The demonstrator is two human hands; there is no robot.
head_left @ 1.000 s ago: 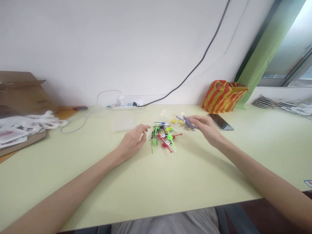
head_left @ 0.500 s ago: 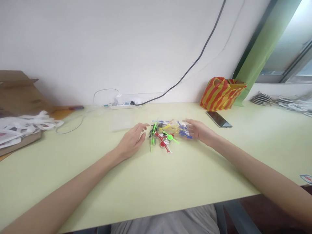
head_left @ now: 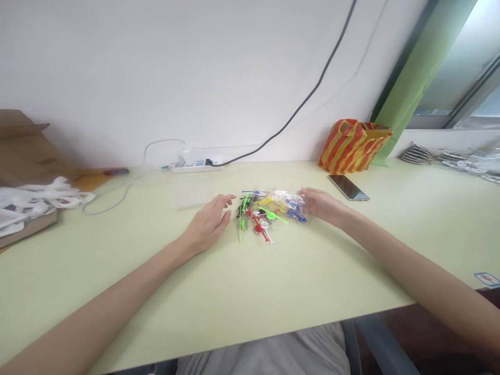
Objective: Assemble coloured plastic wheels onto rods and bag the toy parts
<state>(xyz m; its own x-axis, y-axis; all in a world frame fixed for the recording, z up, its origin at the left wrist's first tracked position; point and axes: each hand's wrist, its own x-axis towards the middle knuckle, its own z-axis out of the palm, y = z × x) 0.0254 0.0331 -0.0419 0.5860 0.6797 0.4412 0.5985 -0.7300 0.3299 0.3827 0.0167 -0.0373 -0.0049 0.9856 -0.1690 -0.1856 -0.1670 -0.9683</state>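
Observation:
My left hand [head_left: 209,223] rests on the table with its fingers apart, just left of a small heap of coloured plastic parts, and holds nothing. On the right, the fingers of my right hand [head_left: 322,204] are closed on the end of a crinkled clear plastic bag [head_left: 287,197]. Blue parts [head_left: 296,212] and a yellow part [head_left: 264,201] show in or under the film. A bright green piece with a round hub [head_left: 272,215] lies in front, close to a red piece [head_left: 258,228] and a white one. More green and black pieces [head_left: 242,209] are nearest my left hand.
A power strip [head_left: 199,164] with a black cable is at the wall, a clear flat sheet [head_left: 192,194] before it. A phone [head_left: 348,187] and striped bag [head_left: 353,148] are on the right. Left are a cardboard box [head_left: 27,148] and white strips [head_left: 47,200].
The clear bag's film has shifted and catches more light over the blue and yellow parts. My hands are nearly in the same places; the whole view has moved slightly.

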